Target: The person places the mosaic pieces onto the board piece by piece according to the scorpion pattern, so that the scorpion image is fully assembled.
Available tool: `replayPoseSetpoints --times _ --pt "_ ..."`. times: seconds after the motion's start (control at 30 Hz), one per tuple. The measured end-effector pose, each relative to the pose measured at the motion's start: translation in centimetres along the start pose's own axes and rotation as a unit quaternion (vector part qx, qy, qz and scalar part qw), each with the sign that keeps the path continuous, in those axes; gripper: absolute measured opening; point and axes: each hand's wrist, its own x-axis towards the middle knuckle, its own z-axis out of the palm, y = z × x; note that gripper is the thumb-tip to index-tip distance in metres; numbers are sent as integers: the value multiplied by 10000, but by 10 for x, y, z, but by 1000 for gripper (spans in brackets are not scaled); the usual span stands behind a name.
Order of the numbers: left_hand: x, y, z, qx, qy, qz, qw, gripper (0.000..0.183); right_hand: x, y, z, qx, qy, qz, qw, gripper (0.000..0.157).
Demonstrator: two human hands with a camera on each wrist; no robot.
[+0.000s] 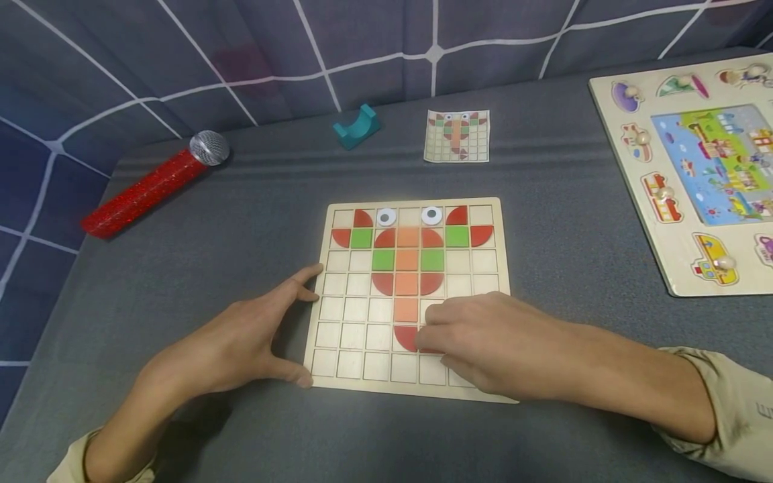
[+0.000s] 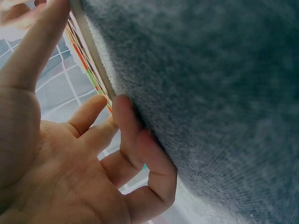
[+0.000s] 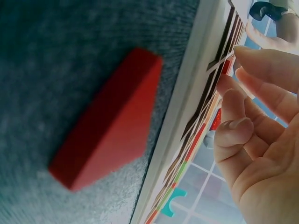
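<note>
A wooden grid board point(image 1: 338, 335) lies on the table, with red, green and orange pieces and two googly eyes in its squares. My right hand point(image 1: 501, 342) is over its lower right part, fingers curled, pinching a small red piece point(image 3: 226, 65) at the board. In the head view the hand mostly hides that piece; beside it lies a red quarter-round piece point(image 1: 405, 337). My left hand point(image 1: 235, 345) rests at the board's left edge, thumb at the lower corner and fingers spread against the side. A red triangular block point(image 3: 112, 121) lies on the table near the board in the right wrist view.
Behind the board lie a small pattern card point(image 1: 457, 137) and a teal curved block point(image 1: 357, 127). A red microphone point(image 1: 153, 184) is at the far left. At the right lies a wooden knob puzzle point(image 1: 658, 248). A tiled-pattern cloth point(image 1: 374, 40) hangs behind the table.
</note>
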Motion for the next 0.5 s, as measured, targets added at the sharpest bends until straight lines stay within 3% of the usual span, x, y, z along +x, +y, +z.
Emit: replayPoseSetpoints --times 0.5 --pt "0 0 0 -25 -26 -2 10000 130 -6 3 -7 -103 202 33 9997 19"
